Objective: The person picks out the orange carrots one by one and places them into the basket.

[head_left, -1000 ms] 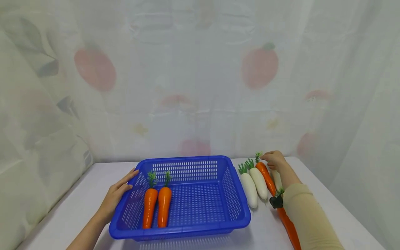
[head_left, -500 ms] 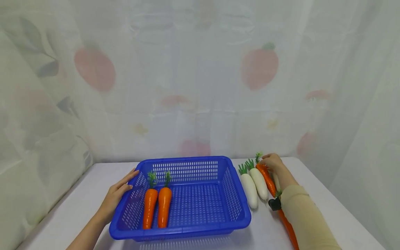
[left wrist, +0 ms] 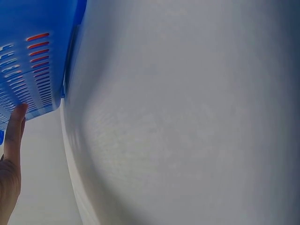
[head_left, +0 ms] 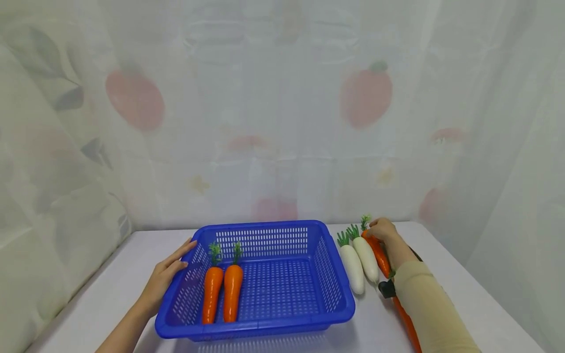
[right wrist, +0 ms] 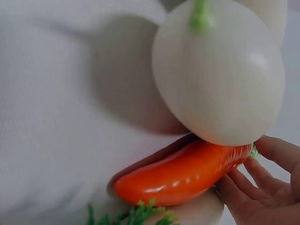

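Observation:
My right hand (head_left: 383, 230) is at the leafy end of an orange carrot (head_left: 378, 255) on the table's right side. In the right wrist view, the thumb and fingers (right wrist: 265, 180) hold this carrot near its top, from both sides. Two white radishes (head_left: 365, 260) lie to its left, and a pale rounded thing (right wrist: 201, 210) shows under the carrot's edge. My left hand (head_left: 161, 279) rests against the left side of a blue basket (head_left: 256, 326), its fingers mostly straight. Two carrots (head_left: 232, 293) lie side by side in the basket's left part.
Another carrot (head_left: 407, 321) lies nearer to me, partly hidden by my right sleeve (head_left: 428, 304). A small black device (head_left: 387, 289) sits at that wrist. White cloth (head_left: 282, 122) with faded fruit prints hangs behind the table (head_left: 119, 289).
My right hand has come down slightly onto the carrot's top and its fingers have closed round it. The left hand and basket stay in place.

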Demonstrator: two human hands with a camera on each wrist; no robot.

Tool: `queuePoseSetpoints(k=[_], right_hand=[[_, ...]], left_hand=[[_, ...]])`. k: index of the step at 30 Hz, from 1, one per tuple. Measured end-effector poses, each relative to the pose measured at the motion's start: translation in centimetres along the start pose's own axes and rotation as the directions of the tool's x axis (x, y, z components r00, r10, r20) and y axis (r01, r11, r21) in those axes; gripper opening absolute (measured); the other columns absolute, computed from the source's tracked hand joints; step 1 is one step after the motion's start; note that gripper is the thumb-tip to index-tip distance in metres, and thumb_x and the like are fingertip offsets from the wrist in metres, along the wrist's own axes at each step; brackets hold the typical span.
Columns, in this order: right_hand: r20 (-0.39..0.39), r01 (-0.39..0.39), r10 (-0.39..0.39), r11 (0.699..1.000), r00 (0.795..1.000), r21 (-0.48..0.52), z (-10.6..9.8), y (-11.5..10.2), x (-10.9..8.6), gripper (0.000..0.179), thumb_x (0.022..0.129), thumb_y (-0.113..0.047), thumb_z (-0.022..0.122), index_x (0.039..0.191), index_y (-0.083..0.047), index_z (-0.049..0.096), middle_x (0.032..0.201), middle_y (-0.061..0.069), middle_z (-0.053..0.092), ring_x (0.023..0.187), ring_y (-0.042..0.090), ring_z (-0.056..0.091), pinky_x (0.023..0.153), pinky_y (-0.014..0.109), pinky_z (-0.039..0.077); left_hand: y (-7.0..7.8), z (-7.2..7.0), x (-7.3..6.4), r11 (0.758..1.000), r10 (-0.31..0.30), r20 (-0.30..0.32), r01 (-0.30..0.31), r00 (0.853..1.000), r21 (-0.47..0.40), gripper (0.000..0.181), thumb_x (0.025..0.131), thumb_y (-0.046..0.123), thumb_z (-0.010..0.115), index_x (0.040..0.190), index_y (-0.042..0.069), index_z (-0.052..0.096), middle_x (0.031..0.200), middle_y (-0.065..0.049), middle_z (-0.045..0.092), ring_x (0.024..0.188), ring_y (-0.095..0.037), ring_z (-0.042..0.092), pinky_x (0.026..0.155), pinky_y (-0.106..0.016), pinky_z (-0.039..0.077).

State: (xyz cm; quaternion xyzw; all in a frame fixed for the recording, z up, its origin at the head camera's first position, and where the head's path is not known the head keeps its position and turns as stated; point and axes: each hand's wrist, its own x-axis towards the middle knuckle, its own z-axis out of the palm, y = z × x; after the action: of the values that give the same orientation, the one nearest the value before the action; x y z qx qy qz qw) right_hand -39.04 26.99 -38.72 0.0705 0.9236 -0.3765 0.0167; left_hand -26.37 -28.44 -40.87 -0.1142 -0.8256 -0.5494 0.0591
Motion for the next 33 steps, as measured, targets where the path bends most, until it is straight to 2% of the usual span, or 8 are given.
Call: queuePoseSetpoints(k=[5,10,15,17,23,26,30,33], right_hand=[[-0.007,0.015,-0.015,0.998,1.0,-0.058,0.0,0.1,0.1,0.05,0.086,-0.01,0.064,0.128,0.014,0.053,0.132,0.036,0.053,0.114,0.046,0.056,0.091,0.045,0.052],[-0.023,0.038,-0.041,0.994,0.999,-0.102,0.2,0.2,0.2,0.046,0.085,-0.011,0.067,0.123,0.014,0.058,0.126,0.036,0.057,0.109,0.047,0.058,0.085,0.044,0.054],[0.008,0.045,-0.044,0.996,0.999,-0.079,0.4,0.7,1.0,0.044,0.084,-0.011,0.07,0.121,0.011,0.06,0.123,0.035,0.058,0.104,0.044,0.061,0.081,0.042,0.055],[0.025,0.072,-0.07,0.995,0.997,-0.063,0.4,1.3,1.6,0.045,0.084,-0.013,0.072,0.12,0.01,0.061,0.12,0.034,0.059,0.099,0.041,0.062,0.077,0.039,0.055],[0.031,0.059,-0.059,0.998,0.998,-0.001,0.0,0.7,0.9,0.049,0.087,-0.011,0.067,0.128,0.012,0.053,0.129,0.036,0.053,0.108,0.044,0.06,0.086,0.045,0.055],[0.008,0.096,-0.096,0.995,0.995,-0.015,-0.4,0.3,0.4,0.049,0.089,-0.009,0.064,0.13,0.016,0.051,0.13,0.038,0.053,0.107,0.044,0.062,0.084,0.043,0.056],[-0.023,0.136,-0.137,0.99,0.99,-0.03,-0.9,0.0,0.1,0.048,0.091,-0.008,0.061,0.13,0.017,0.051,0.126,0.039,0.055,0.1,0.041,0.065,0.075,0.035,0.058],[-0.052,0.137,-0.138,0.99,0.989,-0.016,-1.3,-0.2,0.1,0.048,0.092,-0.009,0.06,0.132,0.016,0.05,0.129,0.039,0.054,0.102,0.041,0.065,0.072,0.032,0.057]], left_hand=[[0.1,0.1,0.1,1.0,-0.001,-0.004,0.001,1.0,0.002,0.049,0.104,0.024,0.042,0.151,0.014,0.04,0.167,-0.006,0.018,0.155,-0.032,0.015,0.094,0.002,0.028],[0.1,0.1,0.1,1.0,0.002,-0.007,-0.002,1.0,0.009,0.048,0.104,0.024,0.042,0.151,0.014,0.041,0.167,-0.008,0.018,0.154,-0.035,0.016,0.094,0.001,0.029],[0.0,0.1,0.0,1.0,0.004,-0.01,-0.004,1.0,0.01,0.048,0.104,0.023,0.042,0.151,0.013,0.041,0.167,-0.008,0.019,0.155,-0.031,0.017,0.095,0.001,0.029],[0.0,0.1,0.0,1.0,0.006,-0.009,-0.006,1.0,0.009,0.048,0.104,0.023,0.042,0.151,0.013,0.041,0.167,-0.008,0.018,0.155,-0.033,0.017,0.095,0.001,0.028],[0.0,0.1,0.2,1.0,0.013,-0.008,-0.012,1.0,0.01,0.048,0.104,0.023,0.041,0.151,0.013,0.041,0.167,-0.008,0.018,0.153,-0.041,0.013,0.094,0.002,0.027],[-0.1,0.1,0.1,1.0,0.016,-0.007,-0.016,1.0,0.004,0.049,0.104,0.023,0.042,0.151,0.013,0.04,0.167,-0.007,0.018,0.156,-0.029,0.015,0.095,0.003,0.027],[-0.2,0.1,0.0,1.0,0.019,-0.009,-0.019,1.0,-0.001,0.049,0.104,0.023,0.042,0.151,0.013,0.04,0.167,-0.005,0.018,0.147,0.006,0.022,0.095,0.003,0.027],[-0.3,0.0,0.0,1.0,0.019,-0.009,-0.019,1.0,-0.001,0.049,0.104,0.023,0.042,0.151,0.014,0.041,0.167,-0.005,0.018,0.139,0.015,0.023,0.095,0.003,0.026]])
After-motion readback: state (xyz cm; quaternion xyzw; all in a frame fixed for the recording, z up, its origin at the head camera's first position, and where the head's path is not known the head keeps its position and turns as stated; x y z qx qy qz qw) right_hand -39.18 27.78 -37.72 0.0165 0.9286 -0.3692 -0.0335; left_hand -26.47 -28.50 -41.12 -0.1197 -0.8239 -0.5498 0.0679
